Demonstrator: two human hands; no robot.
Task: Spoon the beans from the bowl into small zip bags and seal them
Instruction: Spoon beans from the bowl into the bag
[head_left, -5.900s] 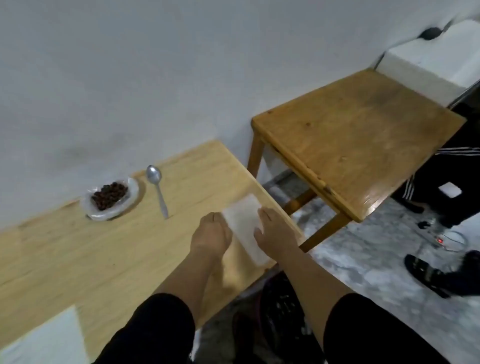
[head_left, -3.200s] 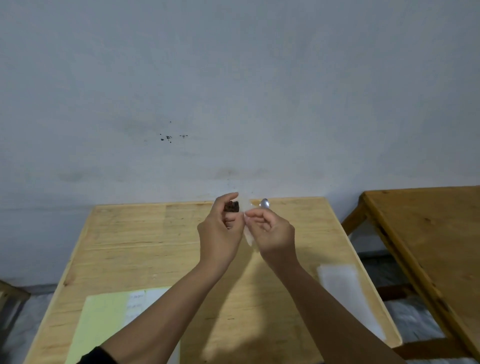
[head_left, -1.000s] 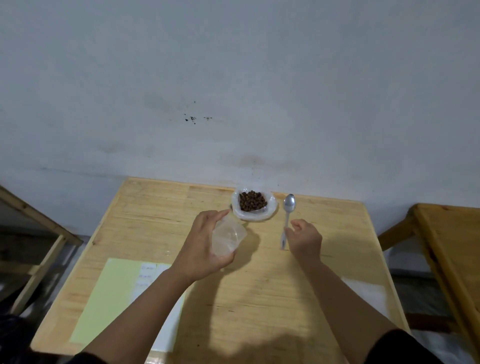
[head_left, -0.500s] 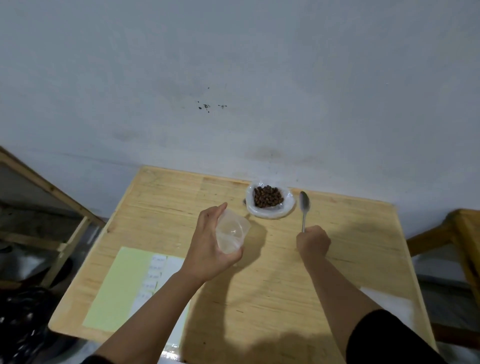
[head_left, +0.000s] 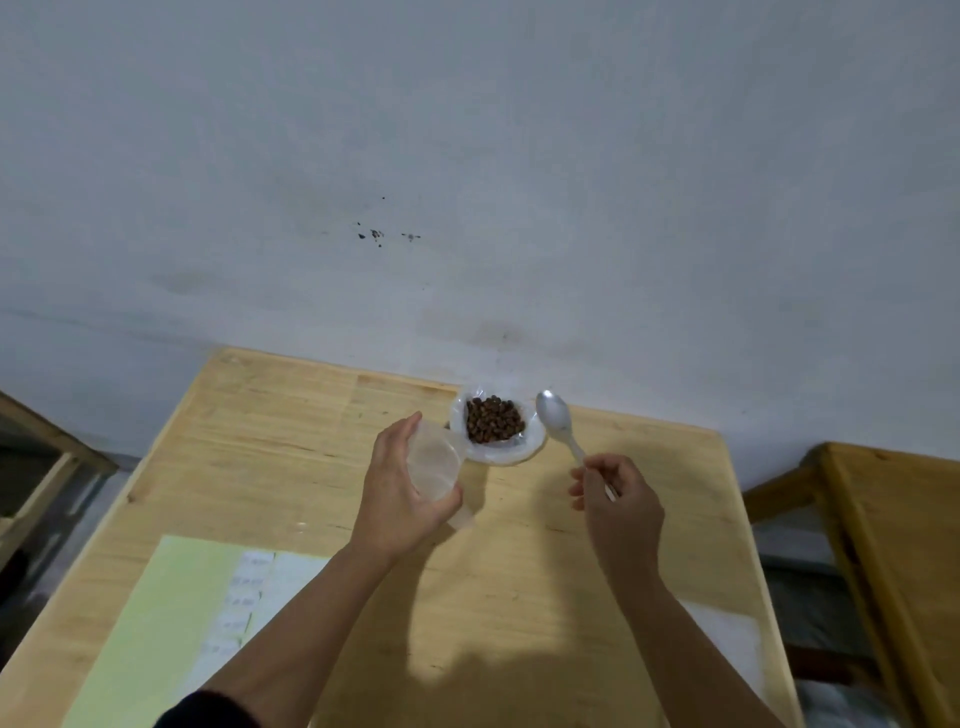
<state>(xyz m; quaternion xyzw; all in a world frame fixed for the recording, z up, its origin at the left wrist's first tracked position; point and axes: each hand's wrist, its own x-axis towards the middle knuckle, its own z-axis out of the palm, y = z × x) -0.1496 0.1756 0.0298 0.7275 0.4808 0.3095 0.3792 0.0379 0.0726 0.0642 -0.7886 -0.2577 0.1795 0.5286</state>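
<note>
Zip bag (head_left: 435, 460), clear and small, sits gripped in your left hand (head_left: 400, 483) above the middle of the worktop (head_left: 291, 447). Just beyond it, at the far edge, the bowl (head_left: 498, 452) holds the beans (head_left: 492, 426). To the right, your right hand (head_left: 618, 506) pinches the spoon (head_left: 557, 418), lifted beside the bowl.
</note>
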